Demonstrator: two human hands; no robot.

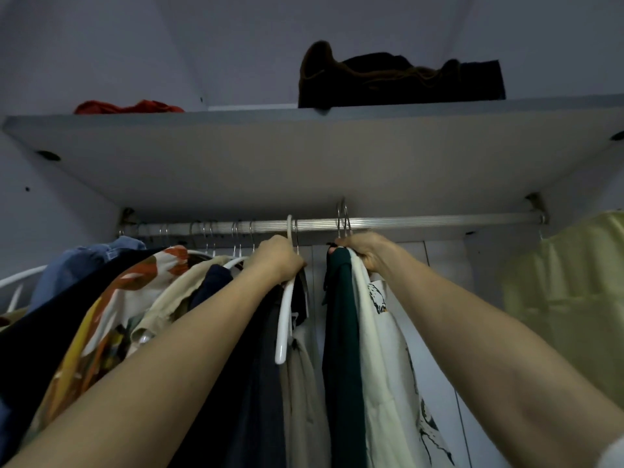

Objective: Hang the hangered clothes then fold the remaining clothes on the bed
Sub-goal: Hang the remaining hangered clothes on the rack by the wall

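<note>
A metal rail [422, 221] runs under a white wardrobe shelf. My left hand [278, 258] grips the neck of a white hanger [284, 319] whose hook sits over the rail; a dark garment and a grey one hang from it. My right hand [364, 251] holds the necks of hangers carrying a dark green garment [342, 332] and a white printed one [385, 349]; their metal hooks are over the rail. Between the two bunches is a narrow gap.
Several hung clothes crowd the rail to the left, among them a floral shirt [111, 319] and a blue one [77, 265]. A pale yellow garment [567, 298] hangs at the right end. On the shelf [304, 157] lie a dark pile [398, 82] and a red cloth [128, 107].
</note>
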